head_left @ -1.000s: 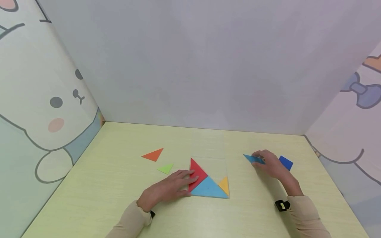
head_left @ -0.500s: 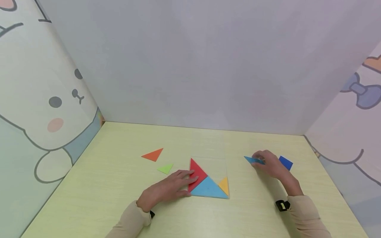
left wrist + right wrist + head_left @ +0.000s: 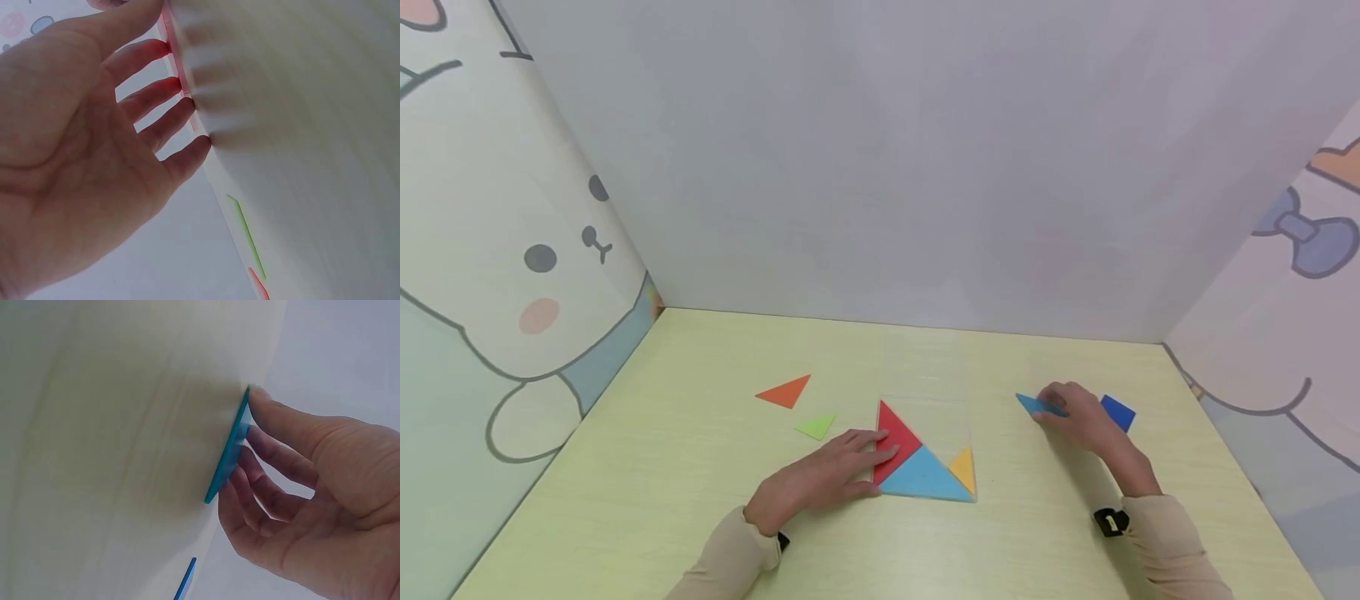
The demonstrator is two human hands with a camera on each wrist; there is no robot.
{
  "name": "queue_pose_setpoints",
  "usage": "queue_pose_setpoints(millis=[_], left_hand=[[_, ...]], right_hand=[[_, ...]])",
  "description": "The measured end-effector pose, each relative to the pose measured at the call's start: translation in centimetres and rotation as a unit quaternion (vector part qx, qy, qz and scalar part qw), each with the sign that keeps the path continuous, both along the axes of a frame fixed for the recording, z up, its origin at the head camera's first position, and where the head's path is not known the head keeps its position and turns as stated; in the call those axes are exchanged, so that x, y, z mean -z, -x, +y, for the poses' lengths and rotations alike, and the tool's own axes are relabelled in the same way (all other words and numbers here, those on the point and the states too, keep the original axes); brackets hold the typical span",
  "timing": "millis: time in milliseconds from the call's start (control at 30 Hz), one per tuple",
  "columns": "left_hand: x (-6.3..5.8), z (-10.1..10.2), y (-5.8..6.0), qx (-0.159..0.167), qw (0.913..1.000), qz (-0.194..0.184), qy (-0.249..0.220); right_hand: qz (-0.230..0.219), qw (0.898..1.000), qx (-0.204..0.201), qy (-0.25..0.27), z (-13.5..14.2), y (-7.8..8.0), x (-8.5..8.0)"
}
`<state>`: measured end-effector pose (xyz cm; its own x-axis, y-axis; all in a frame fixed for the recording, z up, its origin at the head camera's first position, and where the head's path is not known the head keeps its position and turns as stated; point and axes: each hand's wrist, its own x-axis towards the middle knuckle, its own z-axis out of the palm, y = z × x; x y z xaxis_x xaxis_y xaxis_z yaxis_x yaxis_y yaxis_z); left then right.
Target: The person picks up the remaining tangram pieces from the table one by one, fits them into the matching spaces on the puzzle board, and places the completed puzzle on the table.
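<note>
My left hand (image 3: 816, 479) lies with its fingers spread and extended, fingertips on a red tangram piece (image 3: 901, 437) and the left edge of a clear tray (image 3: 936, 417). In the tray, a light blue triangle (image 3: 925, 478) sits against the red piece, and a small yellow triangle (image 3: 964, 472) is at the right edge. Over to the right, my right hand (image 3: 1081, 418) holds a blue tangram piece (image 3: 1034, 404) between thumb and fingers. The right wrist view shows this blue piece (image 3: 229, 450) edge-on, tilted close over the table, partly covered by the fingers.
An orange triangle (image 3: 786, 392) and a light green triangle (image 3: 816, 427) lie left of the tray. Behind the right hand is a dark blue square piece (image 3: 1118, 412). The pale table (image 3: 700, 350) meets a grey wall (image 3: 887, 208) at the back, with cartoon-printed panels on both sides.
The blue piece in my right hand has tilted slightly, and its tip has shifted a little to the right and down. My left hand stays in place on the red piece.
</note>
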<state>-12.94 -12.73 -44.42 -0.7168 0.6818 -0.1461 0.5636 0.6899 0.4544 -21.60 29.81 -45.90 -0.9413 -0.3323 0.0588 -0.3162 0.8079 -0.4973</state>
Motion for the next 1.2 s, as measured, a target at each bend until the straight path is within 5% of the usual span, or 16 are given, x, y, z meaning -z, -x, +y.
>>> queue_pose_setpoints(millis=[1200], left_hand=[[0.0,-0.2,-0.1,0.007,0.9999,0.002,-0.012]], right_hand=[[-0.038,0.998,0.016,0.050,1.1,0.3,0.2]])
